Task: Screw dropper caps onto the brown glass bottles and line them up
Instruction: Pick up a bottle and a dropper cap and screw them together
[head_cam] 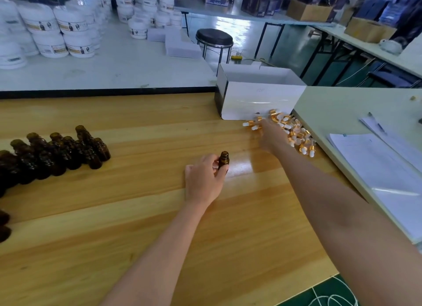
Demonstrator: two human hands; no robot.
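The wooden bench [137, 214] is closest. In the middle of it, the left hand [203, 180] holds one small brown bottle [224, 160]. Its fingers [225, 170] are curled round the low part of the bottle. The bottle stands up straight on the wood and has no cap on top. I think the hand holds it low so it will not tip or spin, and so the top stays free for a cap.

A bit further off, on the right, the right hand [271, 134] is stretched out over a pile of dropper caps [296, 139]. The caps are gold with white rubber tops. They lie in a heap near the bench edge, easy to grab. The hand is blurry, so I cannot tell if its fingers are open or have pinched a cap. The job right now looks like getting one cap for the bottle.

On the left stand many more brown bottles [68, 150], packed close together. I see no caps on them, so the work looks like it has hardly begun. They are well apart from the held bottle, which leaves room to work.

Just behind the caps is a white box [258, 100]. Far away are a black stool [214, 39] and stacks of white tubs [57, 31].
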